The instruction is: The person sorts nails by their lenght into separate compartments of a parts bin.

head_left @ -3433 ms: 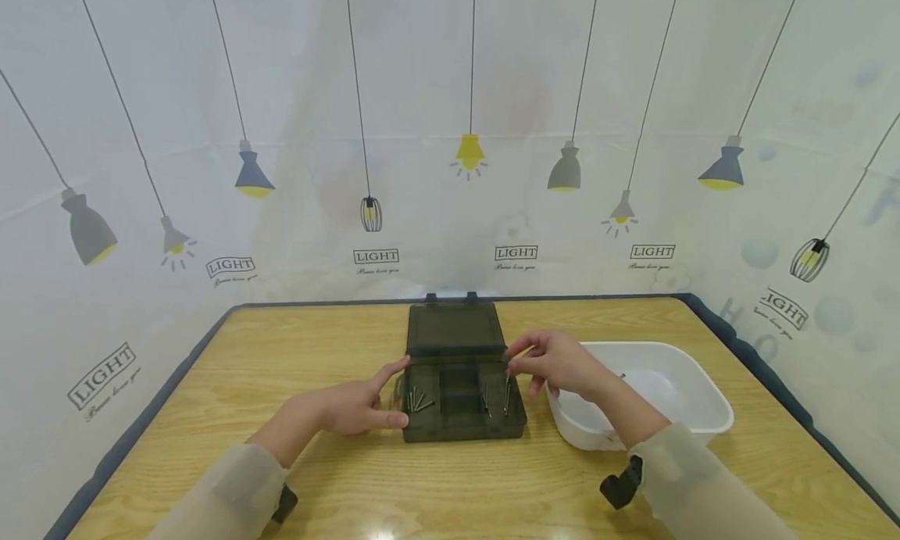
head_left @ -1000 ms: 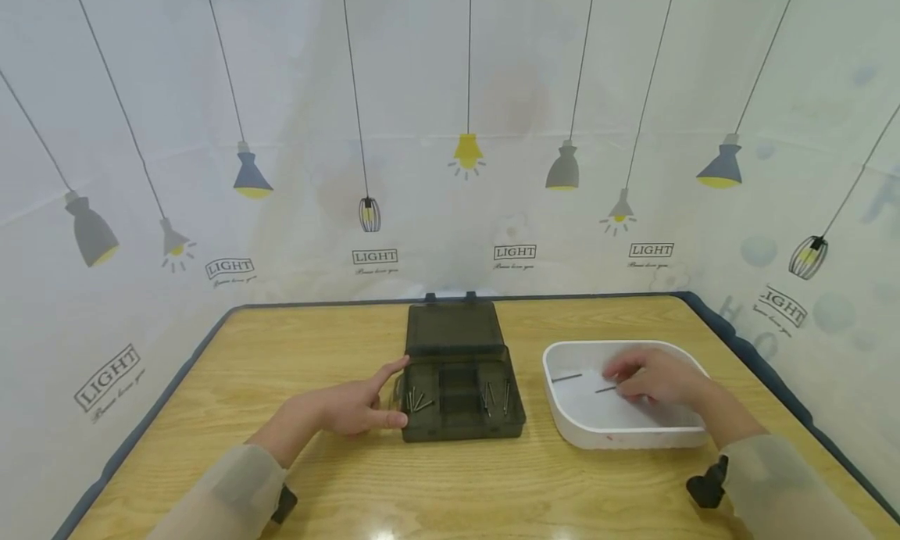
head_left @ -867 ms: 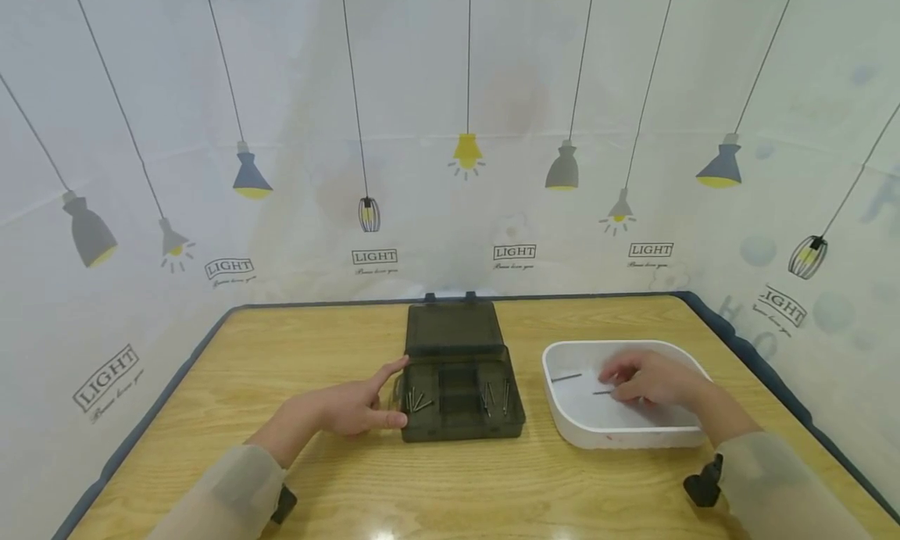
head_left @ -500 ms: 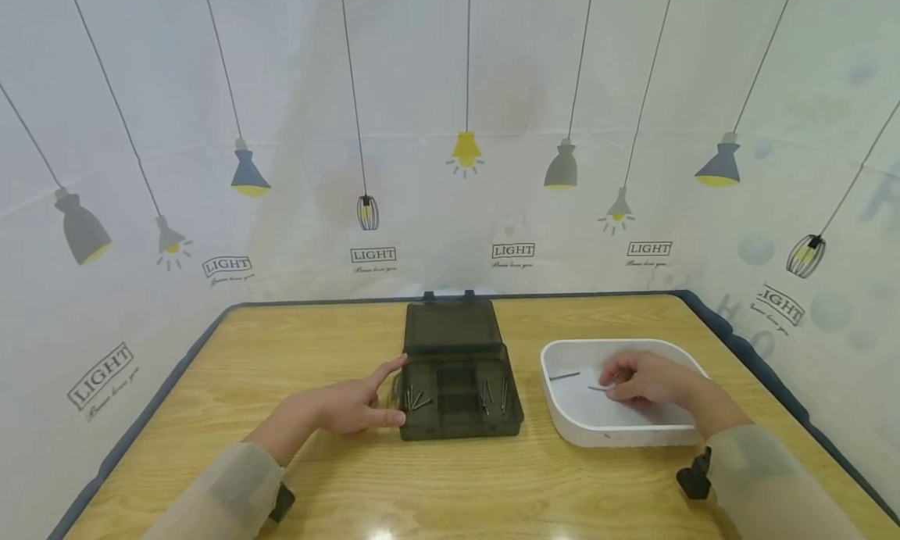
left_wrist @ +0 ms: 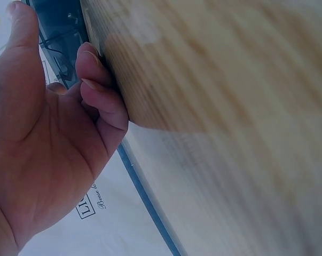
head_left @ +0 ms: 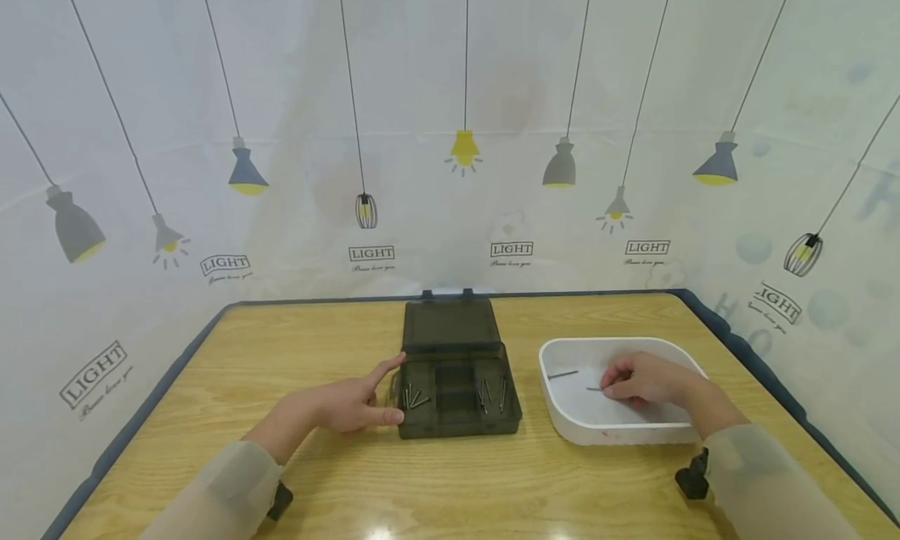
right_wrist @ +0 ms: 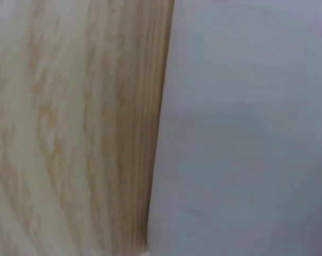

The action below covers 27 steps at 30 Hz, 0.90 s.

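Observation:
A dark see-through plastic box [head_left: 455,419] stands with its lid [head_left: 451,323] raised at the back. Several nails [head_left: 415,399] lie in its left compartment, and more nails [head_left: 485,391] are in the right one. My left hand [head_left: 344,405] touches the box's left side, index finger and thumb stretched along it; in the left wrist view the other fingers [left_wrist: 104,104] bend over the table. Inside the white tub [head_left: 619,437], my right hand [head_left: 650,380] pinches a thin nail [head_left: 594,388] close over the bottom. Another nail [head_left: 562,374] lies to its left.
The wooden table [head_left: 337,485] carries the box in the middle and the tub to its right. A pale curtain printed with lamps [head_left: 464,145] hangs behind and at both sides. The right wrist view shows only tabletop and the tub's outer wall [right_wrist: 241,133].
My right hand has gone from over the box's right compartment into the tub, where its fingertips have closed on a nail. The left hand has stayed at the box.

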{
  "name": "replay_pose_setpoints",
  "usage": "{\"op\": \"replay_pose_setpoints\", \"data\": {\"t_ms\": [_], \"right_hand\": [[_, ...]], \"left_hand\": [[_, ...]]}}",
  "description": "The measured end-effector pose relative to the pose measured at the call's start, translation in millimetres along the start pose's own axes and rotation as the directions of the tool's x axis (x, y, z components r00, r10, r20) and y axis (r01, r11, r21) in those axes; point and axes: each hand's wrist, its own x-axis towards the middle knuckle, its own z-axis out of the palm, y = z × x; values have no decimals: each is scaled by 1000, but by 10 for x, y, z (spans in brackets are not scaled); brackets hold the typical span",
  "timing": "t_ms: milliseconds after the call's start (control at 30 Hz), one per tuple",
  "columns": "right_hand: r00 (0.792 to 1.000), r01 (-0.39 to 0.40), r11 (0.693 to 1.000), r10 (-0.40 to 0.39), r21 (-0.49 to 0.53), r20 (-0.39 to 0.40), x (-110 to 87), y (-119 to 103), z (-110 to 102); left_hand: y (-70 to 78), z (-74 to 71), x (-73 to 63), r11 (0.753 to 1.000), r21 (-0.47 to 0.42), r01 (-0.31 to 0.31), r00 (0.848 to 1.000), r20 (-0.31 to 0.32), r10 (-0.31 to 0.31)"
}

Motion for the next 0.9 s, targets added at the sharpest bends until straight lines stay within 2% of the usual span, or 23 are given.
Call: {"op": "replay_pose_setpoints", "data": {"t_ms": [367, 533, 733, 900], "right_hand": [[999, 46, 996, -46, -72, 3, -6, -28, 17], [999, 44, 995, -44, -95, 3, -12, -45, 27], [997, 74, 993, -76, -93, -21, -39, -63, 31], [996, 80, 996, -82, -44, -43, -63, -31, 17]], "left_hand": [[-6, 0, 1, 1000, 4, 3, 1000, 0, -3], [-25, 2, 3, 1000, -4, -1, 1000, 3, 1], [-42, 7, 11, 1000, -8, -8, 1000, 3, 8], [-34, 2, 10, 1000, -6, -15, 1000, 1, 15]]}}
